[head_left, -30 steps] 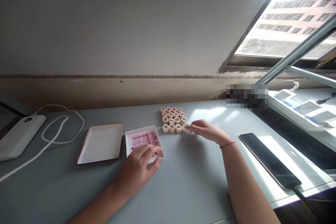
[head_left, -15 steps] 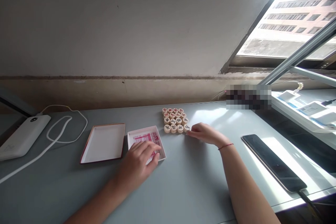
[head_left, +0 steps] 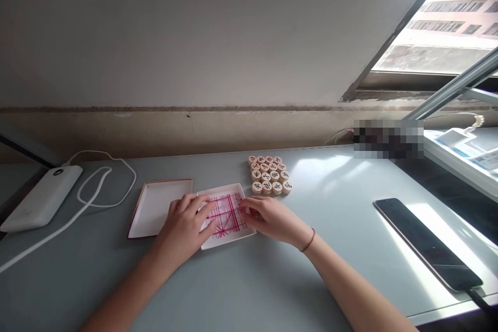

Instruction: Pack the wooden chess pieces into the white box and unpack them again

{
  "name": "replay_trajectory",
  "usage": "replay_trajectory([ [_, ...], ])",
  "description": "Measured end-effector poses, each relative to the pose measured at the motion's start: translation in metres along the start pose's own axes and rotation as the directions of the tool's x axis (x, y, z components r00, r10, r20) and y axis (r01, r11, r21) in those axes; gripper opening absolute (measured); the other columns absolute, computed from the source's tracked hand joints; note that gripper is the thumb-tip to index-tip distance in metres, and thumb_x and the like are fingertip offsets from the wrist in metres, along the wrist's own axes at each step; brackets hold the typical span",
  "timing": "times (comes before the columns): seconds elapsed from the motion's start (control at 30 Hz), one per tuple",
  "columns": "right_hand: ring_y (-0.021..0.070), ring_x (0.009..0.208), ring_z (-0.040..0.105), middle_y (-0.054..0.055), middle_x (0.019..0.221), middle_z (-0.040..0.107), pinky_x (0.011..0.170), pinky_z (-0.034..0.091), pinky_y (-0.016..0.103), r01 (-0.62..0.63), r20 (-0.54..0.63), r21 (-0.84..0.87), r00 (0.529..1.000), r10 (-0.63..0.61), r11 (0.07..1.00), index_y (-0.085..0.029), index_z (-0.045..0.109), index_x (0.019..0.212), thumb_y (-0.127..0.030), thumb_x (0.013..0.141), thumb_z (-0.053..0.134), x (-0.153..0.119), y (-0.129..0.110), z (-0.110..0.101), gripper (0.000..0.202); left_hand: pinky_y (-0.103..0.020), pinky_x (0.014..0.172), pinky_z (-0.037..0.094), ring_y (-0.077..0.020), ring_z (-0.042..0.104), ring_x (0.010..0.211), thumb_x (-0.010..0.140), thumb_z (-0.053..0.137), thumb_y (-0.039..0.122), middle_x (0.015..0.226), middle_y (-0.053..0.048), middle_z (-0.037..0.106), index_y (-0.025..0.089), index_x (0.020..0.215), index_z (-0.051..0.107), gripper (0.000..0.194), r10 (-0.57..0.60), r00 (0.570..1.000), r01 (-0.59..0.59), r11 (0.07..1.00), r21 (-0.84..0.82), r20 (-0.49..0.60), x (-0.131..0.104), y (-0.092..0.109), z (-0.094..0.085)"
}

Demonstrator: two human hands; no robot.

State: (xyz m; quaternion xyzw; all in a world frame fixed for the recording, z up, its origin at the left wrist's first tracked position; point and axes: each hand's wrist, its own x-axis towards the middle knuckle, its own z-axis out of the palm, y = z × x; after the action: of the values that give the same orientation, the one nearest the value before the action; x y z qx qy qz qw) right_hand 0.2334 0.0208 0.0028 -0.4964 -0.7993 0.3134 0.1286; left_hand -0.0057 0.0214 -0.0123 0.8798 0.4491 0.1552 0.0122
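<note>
Nearest, I watch remotely as two bare hands work at the white box (head_left: 229, 240) on the worktop (head_left: 233, 290). The left hand (head_left: 187, 223) reaches over the box's left side, its grip apart, thumb and fingers spread above the red-lined sheet (head_left: 226, 212). The right hand (head_left: 274, 221) bends over the box's right wall, thumb and fingertips drawn close; I cannot tell whether this grip is clamped on the wall, the sheet or nothing. I judge two hazards: a fingertip catching the sheet's edge could crease it or drag it out of the box, and an outward swing of the right hand could scatter the discs. The box contains the sheet; just left of the box, the shallow lid (head_left: 157, 205) shows a white interior, partly hidden by the left hand. Beyond the box, to its right, the discs (head_left: 270, 175) stand in four rows of four, characters upward.
</note>
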Motion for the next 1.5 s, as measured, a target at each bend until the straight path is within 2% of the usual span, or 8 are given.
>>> replay_trajectory([
  [0.3,0.0117,0.06,0.05,0.002,0.075,0.062,0.055,0.036,0.022,-0.044,-0.014,-0.045,0.999,0.044,0.998,-0.02,0.061,0.088,-0.024,0.09,0.043,0.002,-0.001,0.007,0.018,-0.039,0.075,0.038,-0.0276,0.054,0.1,0.084,0.059,0.025,0.104,-0.006,0.069,0.021,0.114,0.061,0.03,-0.236,0.972,0.236,0.971,0.028,-0.019,0.009,0.014,0.018],
  [0.8,0.0126,0.06,0.052,0.002,0.077,0.06,0.054,0.035,0.023,-0.046,-0.027,-0.114,0.999,0.043,0.992,-0.021,0.06,0.094,-0.026,0.09,0.042,0.0,-0.002,0.012,0.019,-0.036,0.07,0.034,-0.0273,0.052,0.094,0.084,0.056,0.02,0.09,-0.006,0.067,0.02,0.084,0.06,0.004,-0.217,0.973,0.22,0.975,0.028,-0.074,0.007,0.016,0.022],
  [0.97,0.014,0.063,0.053,0.004,0.088,0.061,0.055,0.04,0.025,-0.06,-0.119,-0.026,0.991,0.057,0.998,-0.02,0.049,0.12,-0.027,0.089,0.045,0.0,0.0,0.014,0.032,-0.037,0.074,0.033,-0.0254,0.055,0.098,0.088,0.05,0.016,0.095,-0.004,0.069,0.02,0.081,0.056,0.01,-0.157,0.981,0.162,0.986,0.029,-0.116,0.007,0.015,0.016],
  [1.1,0.014,0.064,0.049,0.007,0.097,0.057,0.062,0.045,0.029,-0.021,-0.283,0.029,0.959,0.029,0.999,-0.021,0.043,0.125,-0.033,0.087,0.051,0.001,-0.001,0.017,0.04,-0.04,0.085,0.033,-0.019,0.061,0.092,0.093,0.042,0.016,0.089,-0.001,0.069,0.02,0.087,0.052,0.013,-0.078,0.983,0.055,0.989,-0.139,-0.166,0.005,0.016,0.007],
  [1.2,0.012,0.06,0.042,0.003,0.082,0.05,0.059,0.041,0.026,0.063,-0.358,0.103,0.933,-0.022,0.993,-0.021,0.054,0.089,-0.034,0.092,0.044,0.001,-0.006,0.015,0.017,-0.035,0.083,0.041,-0.0144,0.063,0.078,0.095,0.041,0.021,0.086,0.001,0.067,0.021,0.089,0.05,0.01,-0.139,0.976,0.077,0.941,-0.329,-0.168,0.002,0.018,0.002],
  [1.3,0.0107,0.057,0.033,-0.002,0.067,0.037,0.052,0.032,0.024,0.091,-0.396,0.197,0.918,-0.005,0.976,-0.021,0.034,0.062,-0.038,0.093,0.041,0.0,-0.01,0.011,0.036,-0.027,0.071,0.049,-0.0136,0.063,0.076,0.092,0.049,0.029,0.086,0.001,0.066,0.024,0.099,0.05,0.01,-0.309,0.941,0.189,0.821,-0.538,-0.142,-0.001,0.02,0.002],
  [1.4,0.0097,0.055,0.033,-0.004,0.064,0.038,0.048,0.029,0.023,0.054,-0.338,0.356,0.938,0.074,0.933,-0.021,0.038,0.07,-0.044,0.093,0.042,-0.002,-0.01,0.011,0.033,-0.024,0.068,0.051,-0.0121,0.064,0.074,0.09,0.052,0.031,0.084,0.002,0.063,0.025,0.11,0.047,0.022,-0.415,0.904,0.231,0.672,-0.703,-0.1,-0.003,0.022,0.004],
  [1.5,0.011,0.058,0.044,-0.003,0.068,0.049,0.051,0.036,0.022,0.046,-0.315,0.454,0.942,0.112,0.89,-0.022,0.044,0.107,-0.046,0.093,0.04,-0.004,-0.009,0.014,0.028,-0.023,0.069,0.052,-0.0119,0.064,0.077,0.09,0.051,0.029,0.085,0.001,0.063,0.024,0.107,0.05,0.018,-0.421,0.901,0.202,0.614,-0.763,-0.101,-0.002,0.022,0.005],
])
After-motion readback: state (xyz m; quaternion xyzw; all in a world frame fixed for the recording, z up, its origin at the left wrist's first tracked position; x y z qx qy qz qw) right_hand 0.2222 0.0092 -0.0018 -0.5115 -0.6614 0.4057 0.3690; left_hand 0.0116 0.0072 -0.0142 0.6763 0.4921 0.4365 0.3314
